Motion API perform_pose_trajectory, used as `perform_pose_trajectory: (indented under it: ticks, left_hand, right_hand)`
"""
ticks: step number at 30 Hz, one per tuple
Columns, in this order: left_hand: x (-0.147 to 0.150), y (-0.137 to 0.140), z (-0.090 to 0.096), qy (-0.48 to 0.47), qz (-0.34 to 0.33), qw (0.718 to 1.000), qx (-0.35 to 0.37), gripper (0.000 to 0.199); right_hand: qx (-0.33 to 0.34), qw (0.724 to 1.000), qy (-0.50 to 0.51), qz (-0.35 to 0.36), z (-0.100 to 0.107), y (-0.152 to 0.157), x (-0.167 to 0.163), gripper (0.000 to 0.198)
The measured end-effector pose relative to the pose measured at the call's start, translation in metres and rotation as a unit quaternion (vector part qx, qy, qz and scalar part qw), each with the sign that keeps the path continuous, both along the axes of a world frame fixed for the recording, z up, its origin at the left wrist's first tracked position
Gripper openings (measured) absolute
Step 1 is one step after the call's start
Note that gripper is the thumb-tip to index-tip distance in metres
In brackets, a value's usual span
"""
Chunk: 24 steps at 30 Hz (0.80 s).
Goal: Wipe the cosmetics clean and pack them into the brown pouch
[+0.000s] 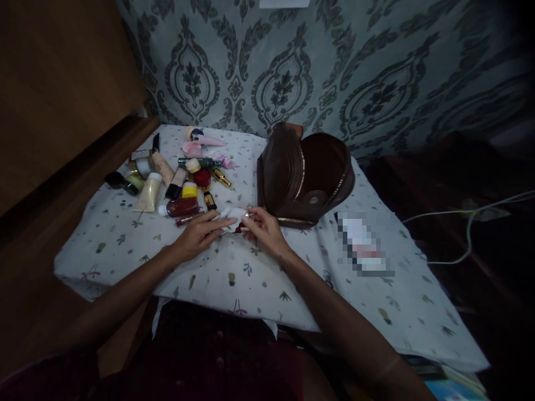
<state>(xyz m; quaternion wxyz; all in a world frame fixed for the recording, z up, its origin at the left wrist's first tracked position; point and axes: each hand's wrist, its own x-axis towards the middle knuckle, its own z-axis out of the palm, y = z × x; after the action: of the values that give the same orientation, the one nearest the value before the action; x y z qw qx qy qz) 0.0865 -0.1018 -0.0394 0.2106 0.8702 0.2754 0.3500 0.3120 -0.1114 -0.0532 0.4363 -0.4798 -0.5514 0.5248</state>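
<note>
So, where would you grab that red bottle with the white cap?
Probably around the middle of the red bottle, pinched from above. It appears to lie on its side, white cap pointing left, with a yellow lid close behind and a slim red tube along its near side. The left hand is nearest.

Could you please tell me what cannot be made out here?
Head view:
- Full shape of small white item: partly covered by left hand and right hand.
- Inside bottom of open brown leather-look bag: hidden by shadow.
- Pale, dark-edged thing right of bag: pixelated.
- White strip against patterned wall: cut by top edge.
</note>
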Motion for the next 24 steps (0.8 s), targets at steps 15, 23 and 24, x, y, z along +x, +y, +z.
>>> perform_pose_trajectory:
  ticks: [15,23,24]
  left_hand:
    - [0.007,-0.013,0.005,0.042,0.024,0.979,0.196,0.04]
    - [0.008,-0.017,0.008,0.039,0.131,0.977,0.166,0.044]
    - [0.007,-0.017,0.006,0.045,0.146,0.976,0.155,0.044]
  right_hand:
    - [-0.117,0.967,0.221,0.038,0.008,-0.004,-0.006,0.051]
    - [-0.118,0.947,0.266,0.135,0.01,-0.01,-0.004,0.047]
    - [-0.113,0.946,0.273,0.132,0.011,-0.01,-0.005,0.047]
